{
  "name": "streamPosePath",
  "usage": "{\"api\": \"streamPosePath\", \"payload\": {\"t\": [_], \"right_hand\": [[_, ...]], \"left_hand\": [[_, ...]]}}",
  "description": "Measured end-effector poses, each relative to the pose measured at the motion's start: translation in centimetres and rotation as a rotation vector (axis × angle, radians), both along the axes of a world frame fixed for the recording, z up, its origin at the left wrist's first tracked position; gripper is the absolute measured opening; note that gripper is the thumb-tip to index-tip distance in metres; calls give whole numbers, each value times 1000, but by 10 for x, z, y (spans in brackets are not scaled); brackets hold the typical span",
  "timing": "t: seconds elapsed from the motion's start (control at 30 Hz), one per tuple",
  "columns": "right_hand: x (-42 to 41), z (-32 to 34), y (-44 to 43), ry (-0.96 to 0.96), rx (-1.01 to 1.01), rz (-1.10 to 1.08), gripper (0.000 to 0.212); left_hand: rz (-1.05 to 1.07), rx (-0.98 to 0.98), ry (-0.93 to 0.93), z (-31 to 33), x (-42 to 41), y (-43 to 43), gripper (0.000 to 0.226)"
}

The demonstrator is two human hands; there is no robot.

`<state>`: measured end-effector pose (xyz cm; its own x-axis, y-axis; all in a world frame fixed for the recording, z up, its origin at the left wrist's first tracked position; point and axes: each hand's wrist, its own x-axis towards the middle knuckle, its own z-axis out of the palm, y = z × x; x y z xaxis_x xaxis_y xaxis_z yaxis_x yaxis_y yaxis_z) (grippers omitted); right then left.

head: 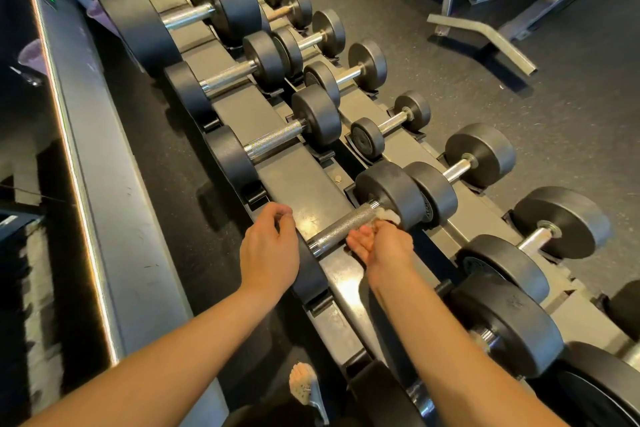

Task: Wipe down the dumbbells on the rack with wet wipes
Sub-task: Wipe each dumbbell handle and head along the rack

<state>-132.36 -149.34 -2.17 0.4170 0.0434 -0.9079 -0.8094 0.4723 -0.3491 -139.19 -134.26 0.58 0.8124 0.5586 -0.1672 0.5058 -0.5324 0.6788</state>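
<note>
- A long grey metal rack [298,177] runs from the upper left of the frame down to the lower right. It holds two rows of weights.
- Each weight lies across the rack with its round ends sitting in small black holders [254,196].
- In the middle of the frame, in the left row, lies a black dumbbell with a shiny, rough metal handle [341,229].
- The left hand [268,246] sits on the left end of this dumbbell. Its fingers are curled over the round black weight and hold it.
- The right hand [377,246] is at the right end of the handle, palm turned up. Its fingers are closed around a crumpled white wet wipe [388,216].
- The wet wipe touches the handle right beside the dumbbell's right round end.
- Other black dumbbells [277,142] fill the rack above and below. A very small one [391,123] sits in the right row.
- The dark speckled floor [485,97] shows on the right.
- At the bottom middle, a foot in a sandal [301,385] stands by the rack.
</note>
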Motion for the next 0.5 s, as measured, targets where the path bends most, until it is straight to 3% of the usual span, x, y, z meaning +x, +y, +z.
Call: {"api": "streamPosePath", "payload": {"t": [0.1,0.33,0.43,0.5], "right_hand": [[-6,-2,11,-42,-73,152,37],[-33,-8,11,-209,-2,579,26],[-27,-10,0,-223,18,415,26],[-19,-17,-8,-255,-115,272,36]], "left_hand": [[10,-2,-3,1,1,-1,17],[16,13,4,4,1,-3,17],[7,7,11,6,1,-3,18],[4,1,16,5,1,-3,18]]}}
